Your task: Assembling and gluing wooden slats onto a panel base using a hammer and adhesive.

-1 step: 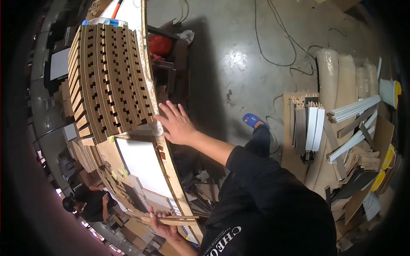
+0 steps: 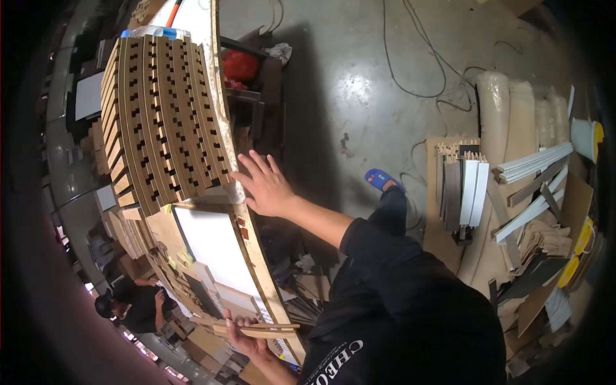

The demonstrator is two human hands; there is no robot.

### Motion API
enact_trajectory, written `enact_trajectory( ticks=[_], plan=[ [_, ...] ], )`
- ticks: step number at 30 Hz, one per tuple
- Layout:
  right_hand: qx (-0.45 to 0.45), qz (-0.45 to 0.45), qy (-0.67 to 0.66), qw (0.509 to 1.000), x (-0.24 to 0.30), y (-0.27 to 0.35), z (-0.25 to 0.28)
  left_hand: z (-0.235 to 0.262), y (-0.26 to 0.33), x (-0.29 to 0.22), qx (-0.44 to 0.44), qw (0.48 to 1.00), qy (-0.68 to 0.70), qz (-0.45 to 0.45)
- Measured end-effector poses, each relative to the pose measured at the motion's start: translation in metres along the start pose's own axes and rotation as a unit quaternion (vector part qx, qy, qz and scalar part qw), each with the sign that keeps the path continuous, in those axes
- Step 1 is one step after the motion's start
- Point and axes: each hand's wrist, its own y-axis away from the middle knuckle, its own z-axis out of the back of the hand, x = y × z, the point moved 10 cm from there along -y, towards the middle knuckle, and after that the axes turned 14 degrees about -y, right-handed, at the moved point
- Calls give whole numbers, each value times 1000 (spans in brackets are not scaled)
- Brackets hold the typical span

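Observation:
My right hand (image 2: 268, 189) lies palm down with its fingers spread. It is at the workbench's near edge (image 2: 226, 131), close to the lower corner of a large stack of notched wooden strips (image 2: 172, 119). The strips stand packed in rows, with dark slots along them. Lower down, my left hand (image 2: 247, 343) has its fingers closed around a few thin wooden strips (image 2: 273, 332), which lie across the bench edge. Between the hands is a white panel (image 2: 208, 234) on the bench, with pale wooden boards (image 2: 234, 298) by its lower end.
A clear plastic bottle (image 2: 157, 32) lies behind the stack. Under the bench is a red bag (image 2: 240, 66). On the right are bundled slats (image 2: 473, 192), wrapped rolls (image 2: 493, 109) and loose white strips (image 2: 536, 163). Cables (image 2: 423, 96) cross the floor. Another person (image 2: 138, 308) works at lower left.

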Motion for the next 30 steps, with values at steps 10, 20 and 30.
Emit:
enact_trajectory(
  ticks=[10, 20, 30],
  plan=[
    [-20, 41, -40, 998, -6, -5, 6, -22, 0, 10, 31, 997, -64, 17],
    [25, 33, 4, 999, -13, -15, -2, -47, -4, 25, 62, 990, -125, 33],
    [-133, 88, -70, 985, 13, -12, 27, -54, -3, 34, 59, 981, -177, 47]
  ],
)
